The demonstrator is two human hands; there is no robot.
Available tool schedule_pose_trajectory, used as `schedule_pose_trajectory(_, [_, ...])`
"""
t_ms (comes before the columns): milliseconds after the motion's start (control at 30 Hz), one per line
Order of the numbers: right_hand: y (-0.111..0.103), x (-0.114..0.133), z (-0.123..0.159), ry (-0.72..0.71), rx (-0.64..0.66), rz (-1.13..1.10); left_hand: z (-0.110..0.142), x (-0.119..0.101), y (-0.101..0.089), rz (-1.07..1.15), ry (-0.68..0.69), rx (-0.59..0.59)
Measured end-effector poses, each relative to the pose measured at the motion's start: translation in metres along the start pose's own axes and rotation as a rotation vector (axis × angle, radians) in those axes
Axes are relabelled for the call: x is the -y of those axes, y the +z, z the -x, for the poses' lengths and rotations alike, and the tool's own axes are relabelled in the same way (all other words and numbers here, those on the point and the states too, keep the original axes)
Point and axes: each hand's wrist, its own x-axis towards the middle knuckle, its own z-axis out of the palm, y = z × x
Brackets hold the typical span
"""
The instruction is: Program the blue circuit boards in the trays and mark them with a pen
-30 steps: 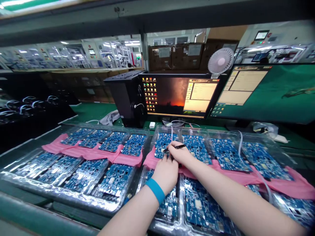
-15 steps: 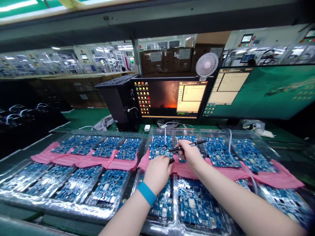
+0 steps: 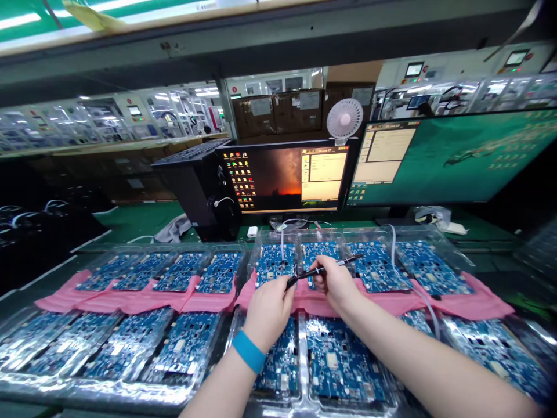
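Left grip, blue fabric wristband at wrist: fingers curled, at the edge of a blue printed circuit board; whether it holds anything cannot be told. Right grip: pinched closed on a slim black pen-shaped tool, tip just beside left grip. Board lies in a clear plastic tray, pink sheet along its near edge.

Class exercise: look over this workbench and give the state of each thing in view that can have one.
Right hand: gripping a black pen-like tool.
Left hand: beside the tool's tip, blue wristband on its wrist.
Blue circuit boards: lying in rows in clear plastic trays.
Pink sheet: draped across the trays.
Left monitor: on, showing a desktop and window.
Right monitor: on, showing a window.
Cardboard boxes: stacked.
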Motion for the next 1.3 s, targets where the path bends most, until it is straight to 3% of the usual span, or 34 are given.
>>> schedule_pose_trajectory(300, [0.009, -0.021, 0.017, -0.075, 0.145, 0.167, 0.004, -0.004, -0.006, 0.216, 0.092, 0.129])
schedule_pose_trajectory(533, [0.001, -0.031, 0.036, -0.223, 0.225, 0.319, 0.006, -0.007, -0.01, 0.475, 0.113, 0.253])
schedule_pose_trajectory(600, [0.0, -0.025, 0.039, -0.213, 0.259, 0.372, 0.005, -0.005, -0.01, 0.437, 0.121, 0.243])
schedule_pose_trajectory(700, [0.0, -0.018, 0.047, -0.19, 0.292, 0.451, 0.003, 0.001, -0.008, 0.356, 0.103, 0.102])
schedule_pose_trajectory(833, [-0.002, -0.021, 0.071, -0.417, 0.317, 0.744, -0.011, 0.018, -0.002, 0.141, -0.127, -0.043])
schedule_pose_trajectory(900, [-0.005, -0.031, 0.083, -0.597, 0.386, 1.024, -0.025, 0.029, 0.002, 0.046, -0.182, -0.022])
schedule_pose_trajectory(967, [-0.008, -0.044, 0.09, -0.755, 0.554, 1.261, -0.041, 0.036, 0.009, -0.026, -0.203, 0.012])
schedule_pose_trajectory(1067, [-0.012, -0.059, 0.092, -0.903, 0.716, 1.404, -0.065, 0.038, 0.02, -0.131, -0.243, 0.053])
schedule_pose_trajectory(1300, [-0.017, -0.055, 0.086, -0.831, 0.81, 1.383, -0.083, 0.031, 0.028, -0.291, -0.288, 0.1])
